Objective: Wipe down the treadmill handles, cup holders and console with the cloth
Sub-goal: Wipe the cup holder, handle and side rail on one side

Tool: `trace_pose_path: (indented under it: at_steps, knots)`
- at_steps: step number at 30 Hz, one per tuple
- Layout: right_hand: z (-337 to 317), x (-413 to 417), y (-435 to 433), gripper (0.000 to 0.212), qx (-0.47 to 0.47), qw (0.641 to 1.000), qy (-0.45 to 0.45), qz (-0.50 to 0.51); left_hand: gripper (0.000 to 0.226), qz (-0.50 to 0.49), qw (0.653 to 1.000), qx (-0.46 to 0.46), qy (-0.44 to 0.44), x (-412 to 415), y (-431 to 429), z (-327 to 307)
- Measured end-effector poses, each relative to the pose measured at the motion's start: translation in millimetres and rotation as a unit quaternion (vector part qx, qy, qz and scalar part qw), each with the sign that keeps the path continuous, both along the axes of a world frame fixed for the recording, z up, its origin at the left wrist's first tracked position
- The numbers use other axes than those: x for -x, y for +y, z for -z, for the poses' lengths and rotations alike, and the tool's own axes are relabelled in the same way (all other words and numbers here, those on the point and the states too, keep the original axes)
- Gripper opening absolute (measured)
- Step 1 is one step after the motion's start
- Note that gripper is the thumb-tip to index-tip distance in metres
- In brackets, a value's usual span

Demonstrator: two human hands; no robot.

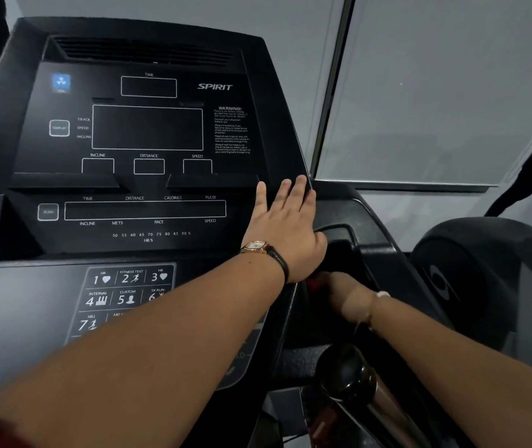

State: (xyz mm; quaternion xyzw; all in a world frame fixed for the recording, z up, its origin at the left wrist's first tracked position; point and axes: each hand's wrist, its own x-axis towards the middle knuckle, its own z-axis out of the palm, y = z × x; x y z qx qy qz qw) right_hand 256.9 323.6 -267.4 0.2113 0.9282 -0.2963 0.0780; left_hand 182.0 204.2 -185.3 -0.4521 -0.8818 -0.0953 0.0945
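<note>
My left grip [285, 221] lies flat, fingers straight and holding nothing, on the right edge of the console [148, 130]. Just right of the console, my right grip [335, 286] reaches down into the cup holder [355, 240], its fingers hidden behind my left wrist, so I cannot tell whether they are closed; a scrap of red there is likely the cloth [314, 281]. I judge the cup holder is the step in hand, and the next move calls for sweeping round its wall, then carrying the cloth to the handle [345, 376] below and right of the console.
</note>
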Motion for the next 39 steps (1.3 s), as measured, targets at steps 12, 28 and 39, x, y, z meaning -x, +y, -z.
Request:
trace_pose_path:
  at_steps: [12, 28, 39]
  knots:
    - [3, -114, 15, 0.019, -0.011, 0.936, 0.285, -0.206, 0.066, 0.003, 1.0, -0.001, 0.007, 1, 0, 1]
    - [-13, -116, 43, 0.046, -0.383, 0.904, 0.025, 0.188, 0.065, -0.004, 1.0, 0.006, 0.014, 2, 1, 2]
    - [-2, -117, 43, 0.062, -0.349, 0.93, 0.082, -0.081, 0.065, -0.004, 1.0, -0.002, 0.016, 1, 1, 2]
